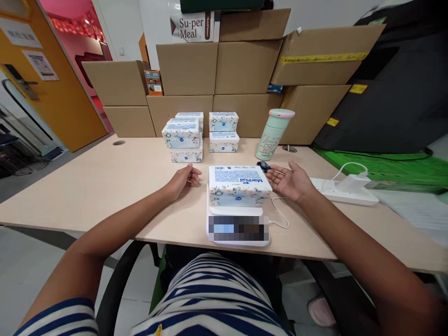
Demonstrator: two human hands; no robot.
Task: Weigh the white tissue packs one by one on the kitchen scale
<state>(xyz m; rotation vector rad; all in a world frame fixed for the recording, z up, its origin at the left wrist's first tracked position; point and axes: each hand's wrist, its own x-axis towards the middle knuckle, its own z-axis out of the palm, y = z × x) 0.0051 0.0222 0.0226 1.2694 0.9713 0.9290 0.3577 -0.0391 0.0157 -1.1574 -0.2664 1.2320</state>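
A pack of tissues (240, 186) with a floral print and blue lettering rests on a white kitchen scale (238, 211), whose display is blurred out. To its left, my left hand (182, 183) lies on the table with fingers loosely curled and nothing in them, apart from the pack. My right hand (291, 181) is on the other side, palm turned up and fingers spread, holding nothing. Its fingertips are close to the pack's right side and to a small dark object (263, 166) whose kind I cannot make out.
Several tissue packs stand in a left stack (181, 140) and a right stack (224, 140). A green tumbler (273, 135) stands behind my right hand. Cardboard boxes (185, 70) line the table's back. A white power strip (345, 191) and cable (287, 219) lie right.
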